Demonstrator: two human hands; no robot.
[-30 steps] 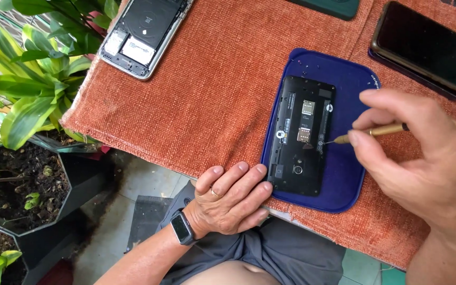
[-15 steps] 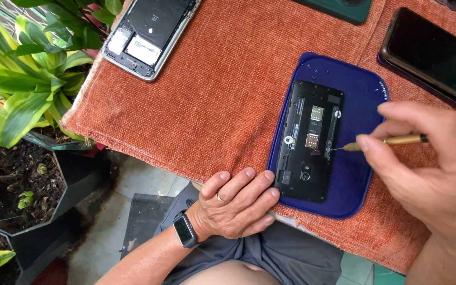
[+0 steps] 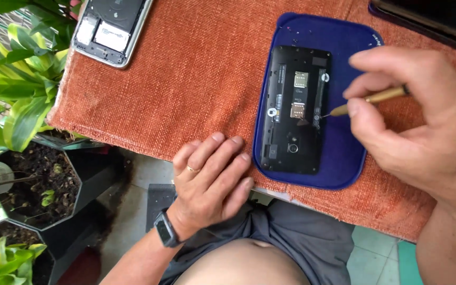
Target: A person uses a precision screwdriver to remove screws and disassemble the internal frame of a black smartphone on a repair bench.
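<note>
A black phone with its back cover off (image 3: 294, 111) lies on a blue mat (image 3: 344, 153) on an orange woven cloth (image 3: 196, 79). My right hand (image 3: 423, 121) grips a thin gold-handled screwdriver (image 3: 368, 99), its tip touching the phone's right edge. My left hand (image 3: 209, 177) rests flat on the near edge of the cloth, just left of the mat, fingers spread, holding nothing; it wears a ring and a dark wristwatch (image 3: 165, 228).
A second opened phone (image 3: 111, 29) lies at the cloth's far left corner. A dark phone (image 3: 428, 21) sits at the top right. Potted green plants (image 3: 22, 132) stand left of the table, on the floor below.
The view has drawn closer. The screwdriver tip has come to rest on the phone's right edge. My left hand stays on the cloth's near edge.
</note>
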